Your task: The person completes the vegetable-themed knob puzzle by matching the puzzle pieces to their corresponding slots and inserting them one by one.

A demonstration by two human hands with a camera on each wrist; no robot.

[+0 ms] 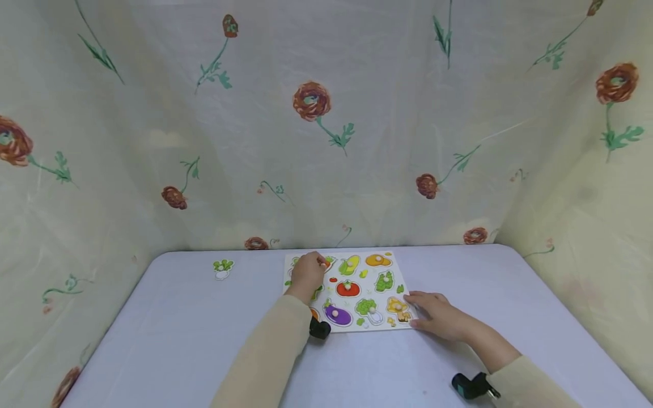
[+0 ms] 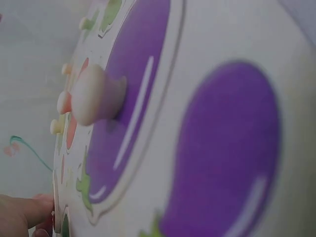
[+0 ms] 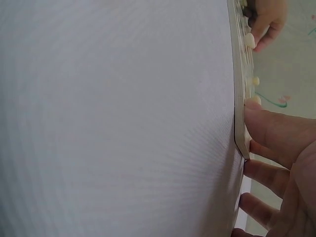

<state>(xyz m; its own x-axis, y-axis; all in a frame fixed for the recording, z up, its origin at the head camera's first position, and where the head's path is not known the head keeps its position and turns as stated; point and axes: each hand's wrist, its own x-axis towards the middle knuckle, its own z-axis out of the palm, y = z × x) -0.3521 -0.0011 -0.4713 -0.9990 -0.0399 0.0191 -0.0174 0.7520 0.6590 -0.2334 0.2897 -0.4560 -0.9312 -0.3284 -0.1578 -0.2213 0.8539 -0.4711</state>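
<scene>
A white vegetable knob puzzle board (image 1: 326, 327) lies on the table, with tomato (image 1: 348, 289), eggplant (image 1: 338, 315) and other knobbed pieces in it. My left hand (image 1: 308, 275) reaches over its far left part. Its thumb and fingers pinch an orange-and-green puzzle piece (image 1: 325, 264), mostly hidden by the hand. In the left wrist view, the fingertips (image 2: 45, 203) are at the board's far side, beyond the eggplant piece (image 2: 133, 98). My right hand (image 1: 441, 317) rests at the board's right edge, fingers extended, thumb (image 3: 266, 123) touching near the corner.
A loose white-and-green radish-like piece (image 1: 222, 270) lies on the table (image 1: 173, 317) left of the board. A flowered curtain (image 1: 357, 187) hangs behind and at both sides. Black wrist cameras sit at the left sleeve (image 1: 270, 345) and right sleeve (image 1: 530, 385).
</scene>
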